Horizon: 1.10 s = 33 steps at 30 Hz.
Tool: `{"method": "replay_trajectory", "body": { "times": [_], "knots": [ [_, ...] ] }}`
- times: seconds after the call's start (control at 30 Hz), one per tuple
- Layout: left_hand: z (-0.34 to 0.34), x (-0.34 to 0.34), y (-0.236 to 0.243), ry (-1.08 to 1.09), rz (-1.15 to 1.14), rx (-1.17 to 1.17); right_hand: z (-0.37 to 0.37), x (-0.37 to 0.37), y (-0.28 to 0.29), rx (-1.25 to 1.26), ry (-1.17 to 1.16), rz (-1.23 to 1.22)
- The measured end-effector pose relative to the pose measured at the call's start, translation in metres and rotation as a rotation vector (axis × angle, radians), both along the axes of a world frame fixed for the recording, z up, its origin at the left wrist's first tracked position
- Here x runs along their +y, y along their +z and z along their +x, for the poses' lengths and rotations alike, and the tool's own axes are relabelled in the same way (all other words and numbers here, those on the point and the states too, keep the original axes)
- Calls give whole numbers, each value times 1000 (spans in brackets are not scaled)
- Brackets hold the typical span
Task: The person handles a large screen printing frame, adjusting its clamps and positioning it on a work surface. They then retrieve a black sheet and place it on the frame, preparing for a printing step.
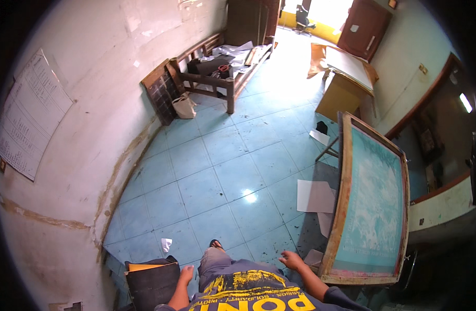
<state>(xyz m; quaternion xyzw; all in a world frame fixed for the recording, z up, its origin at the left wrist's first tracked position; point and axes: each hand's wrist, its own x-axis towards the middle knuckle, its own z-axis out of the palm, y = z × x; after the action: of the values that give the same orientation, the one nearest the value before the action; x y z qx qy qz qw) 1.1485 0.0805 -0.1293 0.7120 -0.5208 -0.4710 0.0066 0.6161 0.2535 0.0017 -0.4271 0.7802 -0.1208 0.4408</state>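
Note:
My left hand [186, 274] hangs beside a black panel [149, 287] with an orange sheet [144, 267] at its top, at the lower left; its fingers are too hidden to judge. My right hand [291, 260] is open and empty, fingers loosely apart, just left of a large wooden-framed screen [371, 202] with turquoise mesh that leans upright on a dark support. Pale sheets [313, 196] lie on the blue tiled floor [222, 181] by that screen. My sandalled foot [215, 243] shows below me, near a small white paper scrap [166, 244].
A wooden bench [230, 90] piled with items, a tote bag [184, 108] and a leaning board [160, 93] line the left wall. A wooden desk [338, 96] stands at back right, near a bright doorway [318, 15] with an office chair [303, 19] beyond. An opening [430, 135] is on the right.

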Motion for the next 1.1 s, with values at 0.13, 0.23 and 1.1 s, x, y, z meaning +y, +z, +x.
{"method": "replay_trajectory", "body": {
  "times": [0.13,0.23,1.1],
  "knots": [
    [-4,-117,38,73,-22,115,-20,25,-36,43,-38,349],
    [-13,-200,50,45,15,72,-20,17,-39,-20,-205,390],
    [-289,-754,86,-72,-122,35,-307,-849,31,-40,-185,-264]
  ]
}}
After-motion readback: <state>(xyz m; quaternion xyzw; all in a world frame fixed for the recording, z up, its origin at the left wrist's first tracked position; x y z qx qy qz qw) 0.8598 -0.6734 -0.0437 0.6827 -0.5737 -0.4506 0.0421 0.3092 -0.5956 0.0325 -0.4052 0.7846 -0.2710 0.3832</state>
